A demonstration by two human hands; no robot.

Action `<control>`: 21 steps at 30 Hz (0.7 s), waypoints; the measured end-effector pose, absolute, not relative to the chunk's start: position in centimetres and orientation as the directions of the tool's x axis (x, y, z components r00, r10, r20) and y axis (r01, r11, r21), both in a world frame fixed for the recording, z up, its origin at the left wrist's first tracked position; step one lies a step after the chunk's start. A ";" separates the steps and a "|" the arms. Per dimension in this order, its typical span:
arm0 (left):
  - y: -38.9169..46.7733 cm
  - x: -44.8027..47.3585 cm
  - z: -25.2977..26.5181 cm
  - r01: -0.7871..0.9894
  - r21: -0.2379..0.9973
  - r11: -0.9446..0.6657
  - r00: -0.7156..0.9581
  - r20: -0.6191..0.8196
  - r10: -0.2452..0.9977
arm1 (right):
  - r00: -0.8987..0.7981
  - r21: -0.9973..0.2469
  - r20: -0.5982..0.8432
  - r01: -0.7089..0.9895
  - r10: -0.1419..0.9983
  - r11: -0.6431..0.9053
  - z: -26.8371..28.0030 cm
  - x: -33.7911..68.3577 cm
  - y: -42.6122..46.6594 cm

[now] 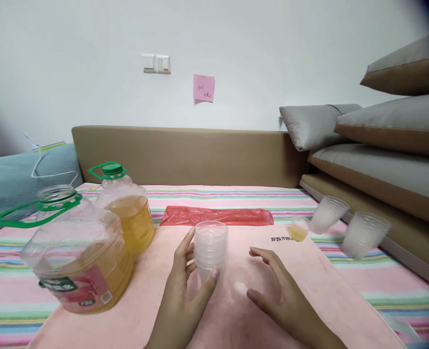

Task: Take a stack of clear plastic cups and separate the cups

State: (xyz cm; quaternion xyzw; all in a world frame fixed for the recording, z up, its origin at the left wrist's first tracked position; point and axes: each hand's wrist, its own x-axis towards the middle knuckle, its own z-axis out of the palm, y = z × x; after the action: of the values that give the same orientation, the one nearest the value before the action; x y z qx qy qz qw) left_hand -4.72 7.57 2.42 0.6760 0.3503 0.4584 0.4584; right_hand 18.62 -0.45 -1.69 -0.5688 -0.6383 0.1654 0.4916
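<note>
Our left hand [185, 295] grips the upright cup stack [210, 247]; our open right hand [276, 295] cups the single cup [241, 281] just beside it.

Stack of cups [210, 247]: thin clear plastic, glossy, ribbed rims. Single cup [242, 280]: same clear plastic, nearly see-through. Near jug [78, 259] and far jug [127, 215]: clear glossy plastic, green plastic handle rings, printed paper-like label on near one. Towel [309, 286]: pink cloth, matt, soft nap. Striped sheet [214, 196]: woven cloth, matt. Red bag [216, 216]: thin shiny plastic film, crinkled. Cushions [399, 121]: matt grey-tan fabric. Note [204, 87]: pink paper.
</note>
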 end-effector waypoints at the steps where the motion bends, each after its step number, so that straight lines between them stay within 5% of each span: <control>1: 7.4 -4.7 2.5 0.054 0.940 -0.337 0.340 0.300 0.891 | 0.122 -0.743 0.491 0.576 0.863 0.341 -1.4 18.5 -0.6; 8: 5.2 -3.7 3.1 0.068 0.952 -0.299 0.359 0.256 0.898 | -0.052 -0.487 0.735 0.654 0.676 0.579 0.5 17.8 -1.5; 21: 2.7 -2.5 2.1 -0.191 0.966 -0.173 0.541 0.251 0.803 | -0.119 -0.404 0.763 0.680 0.635 0.612 1.5 17.8 -3.6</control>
State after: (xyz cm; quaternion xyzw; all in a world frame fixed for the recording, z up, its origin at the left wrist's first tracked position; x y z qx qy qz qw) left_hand -2.53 2.73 2.13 0.6429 0.2377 0.4158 0.5977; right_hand 17.76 -3.57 1.48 -0.4396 -0.7478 -0.0222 0.4971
